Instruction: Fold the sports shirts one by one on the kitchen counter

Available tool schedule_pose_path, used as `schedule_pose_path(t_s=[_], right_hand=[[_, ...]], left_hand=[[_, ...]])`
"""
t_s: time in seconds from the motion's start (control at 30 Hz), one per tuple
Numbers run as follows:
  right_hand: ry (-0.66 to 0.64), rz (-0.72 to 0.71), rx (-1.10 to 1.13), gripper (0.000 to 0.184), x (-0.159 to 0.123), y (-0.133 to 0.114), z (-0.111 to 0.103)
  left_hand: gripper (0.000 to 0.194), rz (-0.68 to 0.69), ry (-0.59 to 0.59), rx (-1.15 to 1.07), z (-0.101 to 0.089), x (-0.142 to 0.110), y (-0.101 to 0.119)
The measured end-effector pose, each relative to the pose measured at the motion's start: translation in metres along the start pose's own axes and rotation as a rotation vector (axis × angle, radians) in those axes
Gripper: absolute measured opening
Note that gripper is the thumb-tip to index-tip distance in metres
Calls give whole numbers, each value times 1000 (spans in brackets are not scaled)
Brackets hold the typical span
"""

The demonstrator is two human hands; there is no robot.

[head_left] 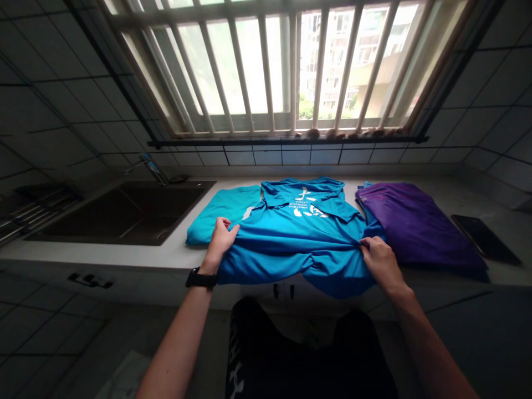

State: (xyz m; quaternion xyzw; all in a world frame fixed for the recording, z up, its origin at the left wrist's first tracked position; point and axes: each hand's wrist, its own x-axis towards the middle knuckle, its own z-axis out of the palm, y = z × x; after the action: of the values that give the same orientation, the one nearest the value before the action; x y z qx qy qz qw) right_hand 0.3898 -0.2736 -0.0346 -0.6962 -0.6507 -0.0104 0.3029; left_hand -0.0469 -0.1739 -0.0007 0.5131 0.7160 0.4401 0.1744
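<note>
A blue T-shirt [291, 233] with white lettering lies spread on the counter, its lower part hanging over the front edge. My left hand [223, 239] pinches its left side between thumb and fingers. On the right side, my right hand [377, 256] grips the cloth, and creases run inward from that grip. A folded turquoise garment [222, 208] lies to the left, partly under or against the shirt. To the right sits a folded purple garment [415, 224], with some blue cloth showing at its left edge.
A dark sink [112, 216] with a faucet [153, 169] is set into the counter [137, 254] at the left. A dark phone [485, 238] lies right of the purple garment. Behind the counter are a tiled wall and a barred window [274, 72]. Cabinet handles [89, 280] show below.
</note>
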Motion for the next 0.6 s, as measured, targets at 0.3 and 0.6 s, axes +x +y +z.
schedule_pose_path(t_s=[0.3, 0.6], right_hand=[[104, 5, 44, 33, 48, -20, 2], [-251, -582, 132, 47, -66, -53, -9]], left_hand=[[26, 279, 62, 262, 1, 4, 3], [32, 845, -800, 300, -45, -78, 3]])
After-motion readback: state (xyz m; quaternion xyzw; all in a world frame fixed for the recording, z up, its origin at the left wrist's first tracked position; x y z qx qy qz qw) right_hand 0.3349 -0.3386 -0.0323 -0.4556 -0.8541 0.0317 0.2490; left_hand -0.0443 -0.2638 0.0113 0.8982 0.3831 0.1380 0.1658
